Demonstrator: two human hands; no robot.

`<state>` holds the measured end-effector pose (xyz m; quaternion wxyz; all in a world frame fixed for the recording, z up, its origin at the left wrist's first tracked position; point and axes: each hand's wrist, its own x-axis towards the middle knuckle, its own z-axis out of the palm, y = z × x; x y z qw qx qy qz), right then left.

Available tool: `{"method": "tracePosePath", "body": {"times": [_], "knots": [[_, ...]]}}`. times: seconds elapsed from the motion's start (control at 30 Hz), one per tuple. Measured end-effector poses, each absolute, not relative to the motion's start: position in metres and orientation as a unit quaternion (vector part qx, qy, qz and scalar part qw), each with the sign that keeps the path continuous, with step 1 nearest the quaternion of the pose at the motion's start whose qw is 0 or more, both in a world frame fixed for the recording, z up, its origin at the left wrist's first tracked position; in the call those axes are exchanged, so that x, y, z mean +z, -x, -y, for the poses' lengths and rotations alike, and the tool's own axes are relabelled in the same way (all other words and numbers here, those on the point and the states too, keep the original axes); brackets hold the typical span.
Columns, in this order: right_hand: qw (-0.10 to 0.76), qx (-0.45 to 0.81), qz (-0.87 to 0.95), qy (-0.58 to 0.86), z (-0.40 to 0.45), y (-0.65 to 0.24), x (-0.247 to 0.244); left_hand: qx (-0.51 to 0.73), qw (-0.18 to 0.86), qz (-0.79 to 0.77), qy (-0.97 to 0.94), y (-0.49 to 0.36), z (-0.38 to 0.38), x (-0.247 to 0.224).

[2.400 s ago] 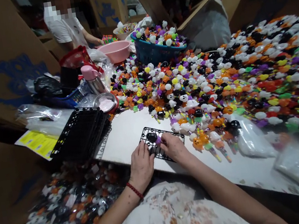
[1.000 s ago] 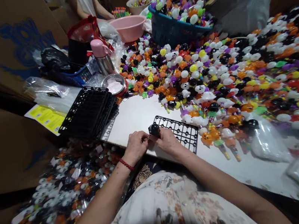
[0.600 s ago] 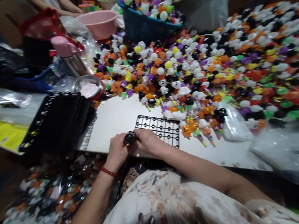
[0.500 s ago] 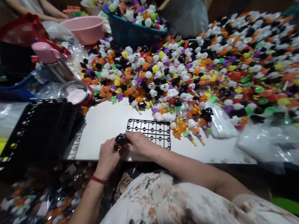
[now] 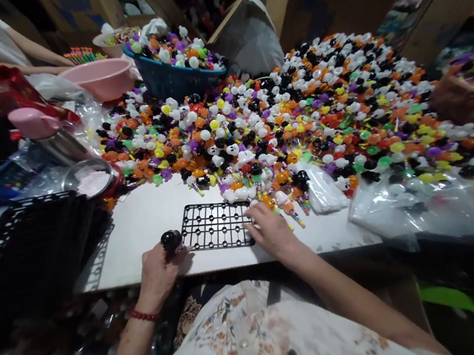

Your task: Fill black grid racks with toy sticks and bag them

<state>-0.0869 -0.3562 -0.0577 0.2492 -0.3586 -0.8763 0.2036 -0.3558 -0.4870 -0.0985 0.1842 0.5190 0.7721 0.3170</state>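
My left hand [image 5: 160, 273] is closed around a small toy with a shiny black head [image 5: 170, 240]; the head sticks out above the fingers and the fist hides its lower part. Just right of that hand, a black plastic grid tray [image 5: 214, 203] with rows of small round holes lies flat on the white tabletop [image 5: 144, 216]. At the tray's right edge is my right hand [image 5: 272, 232], fingers apart and holding nothing visible. Beyond its fingertips lie loose toys on striped sticks, among them an orange one [image 5: 269, 202].
A heap of coloured toys [image 5: 299, 113] covers the table's far and right sides. Stacked black trays [image 5: 37, 251] stand left, near a metal bowl [image 5: 93, 179]. Plastic bags [image 5: 413, 209] lie right. Behind are a blue basin [image 5: 176, 76], a pink basin [image 5: 102, 79] and another person's arm [image 5: 35, 68].
My hands were together around the black-headed toy; now they are apart. My left hand keeps the toy, while the right has let go and moved to the tray's right edge. The camera view shifted.
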Motion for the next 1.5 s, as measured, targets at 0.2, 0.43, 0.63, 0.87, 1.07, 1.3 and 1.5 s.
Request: {"method": "tracePosePath", "body": {"times": [0.2, 0.43, 0.63, 0.87, 1.07, 1.3, 1.5], "knots": [[0.092, 0.033, 0.837, 0.539, 0.342, 0.023, -0.072, 0.324, 0.188, -0.766, -0.522, 0.36, 0.484, -0.106], [0.11, 0.034, 0.814, 0.569, 0.348, 0.031, -0.058, 0.329, 0.164, -0.799, -0.475, 0.346, 0.493, -0.111], [0.224, 0.447, 0.774, 0.388, 0.363, 0.131, -0.051, 0.307, 0.144, -0.805, -0.487, 0.347, 0.493, -0.112], [0.175, 0.544, 0.753, 0.326, 0.361, 0.229, -0.079, 0.295, 0.128, -0.799, -0.509, 0.35, 0.493, -0.113], [0.118, 0.446, 0.835, 0.301, 0.356, 0.237, -0.072, 0.302, 0.116, -0.798, -0.508, 0.35, 0.492, -0.116], [0.078, 0.325, 0.904, 0.265, 0.357, 0.236, -0.077, 0.314, 0.122, -0.793, -0.507, 0.349, 0.492, -0.114], [0.11, 0.31, 0.916, 0.23, 0.36, 0.237, -0.087, 0.316, 0.132, -0.793, -0.503, 0.351, 0.493, -0.118]]}}
